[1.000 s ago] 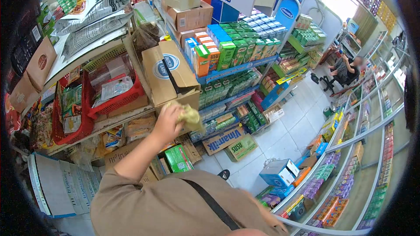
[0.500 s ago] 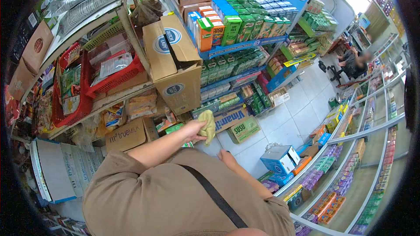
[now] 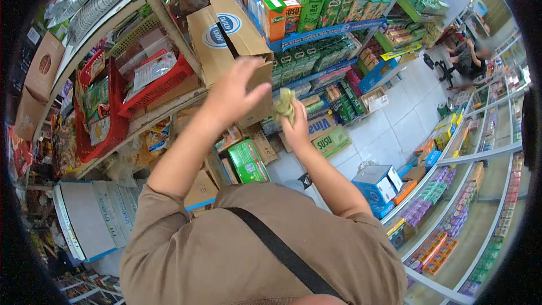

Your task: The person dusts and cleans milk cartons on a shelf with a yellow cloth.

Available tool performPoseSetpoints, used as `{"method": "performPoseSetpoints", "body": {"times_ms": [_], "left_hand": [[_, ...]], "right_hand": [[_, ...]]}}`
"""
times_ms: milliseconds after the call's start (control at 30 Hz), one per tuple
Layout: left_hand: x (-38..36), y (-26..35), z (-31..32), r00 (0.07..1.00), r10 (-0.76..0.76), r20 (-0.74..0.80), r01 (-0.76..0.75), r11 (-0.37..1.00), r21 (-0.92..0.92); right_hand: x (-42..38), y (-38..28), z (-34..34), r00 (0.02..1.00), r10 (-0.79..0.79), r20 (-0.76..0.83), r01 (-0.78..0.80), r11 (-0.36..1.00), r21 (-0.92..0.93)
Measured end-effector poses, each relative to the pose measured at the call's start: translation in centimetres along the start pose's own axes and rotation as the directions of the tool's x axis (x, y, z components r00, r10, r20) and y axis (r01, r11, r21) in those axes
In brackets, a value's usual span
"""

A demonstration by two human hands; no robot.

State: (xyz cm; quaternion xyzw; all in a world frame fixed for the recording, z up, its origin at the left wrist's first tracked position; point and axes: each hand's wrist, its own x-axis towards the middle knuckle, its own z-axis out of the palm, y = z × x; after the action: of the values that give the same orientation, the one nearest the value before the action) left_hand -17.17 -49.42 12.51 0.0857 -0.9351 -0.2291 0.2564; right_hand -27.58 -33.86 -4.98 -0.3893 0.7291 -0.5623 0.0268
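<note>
My right hand (image 3: 296,125) is closed around a crumpled yellow-green cloth (image 3: 287,105), held up in front of the milk shelves. Slightly smeared by motion, my left hand (image 3: 234,95) reaches forward with thumb and fingers apart and nothing in it. It overlaps the front of a brown Dutch Lady carton (image 3: 217,36), its fingertips close to the carton's open flap. Packs of green drink cartons (image 3: 313,59) stand on the blue-edged shelf (image 3: 327,35) just beyond both hands.
Red baskets (image 3: 164,90) of packets sit on the rack at left. A green SUSU box (image 3: 332,142) and a blue-and-white box (image 3: 377,183) rest on the tiled floor (image 3: 398,130). Glass display shelving (image 3: 474,192) curves along the right. A seated person (image 3: 468,59) is farther back.
The cloth has passed from my left hand to my right. My left hand has risen toward the Dutch Lady carton with its fingers spread, and my right hand has come up.
</note>
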Motion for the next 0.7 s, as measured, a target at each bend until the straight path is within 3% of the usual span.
{"method": "performPoseSetpoints", "body": {"times_ms": [33,133,200,300,400,533,600,633,700], "left_hand": [[0.8,-1.3,-0.3,1.0,0.001,-0.014,0.003,0.963,0.27],[1.8,-4.8,-0.3,0.992,0.085,0.097,-0.126,0.787,0.604],[2.0,-6.5,0.3,0.98,0.076,0.182,-0.168,0.807,0.567],[1.6,-6.8,0.1,0.958,0.003,0.286,-0.159,0.836,0.526],[2.0,-7.1,-0.2,0.941,-0.027,0.338,-0.148,0.864,0.481],[2.2,-7.3,0.3,0.961,-0.027,0.275,-0.09,0.909,0.406],[2.2,-6.9,0.3,0.956,-0.049,0.289,-0.07,0.919,0.389],[2.2,-6.8,0.2,0.954,-0.063,0.295,-0.057,0.923,0.38],[2.2,-7.0,0.3,0.958,-0.039,0.283,-0.071,0.927,0.368]], "right_hand": [[0.8,-1.0,0.5,0.998,-0.063,0.01,0.063,0.998,-0.028],[3.1,-3.8,2.8,0.966,-0.254,0.056,0.257,0.964,-0.068],[4.8,-4.8,4.2,0.887,-0.444,0.125,0.46,0.873,-0.163],[4.8,-1.9,8.2,0.888,-0.445,0.115,0.457,0.824,-0.335],[4.3,0.6,8.3,0.849,-0.479,0.224,0.527,0.727,-0.441],[2.8,3.7,11.4,0.953,-0.28,0.114,0.299,0.817,-0.493],[1.7,3.7,13.3,0.997,0.054,0.046,-0.029,0.908,-0.419],[1.1,3.4,14.3,0.975,0.221,0.031,-0.195,0.909,-0.369],[0.0,4.2,17.2,0.887,0.447,-0.119,-0.456,0.887,-0.067]]}}
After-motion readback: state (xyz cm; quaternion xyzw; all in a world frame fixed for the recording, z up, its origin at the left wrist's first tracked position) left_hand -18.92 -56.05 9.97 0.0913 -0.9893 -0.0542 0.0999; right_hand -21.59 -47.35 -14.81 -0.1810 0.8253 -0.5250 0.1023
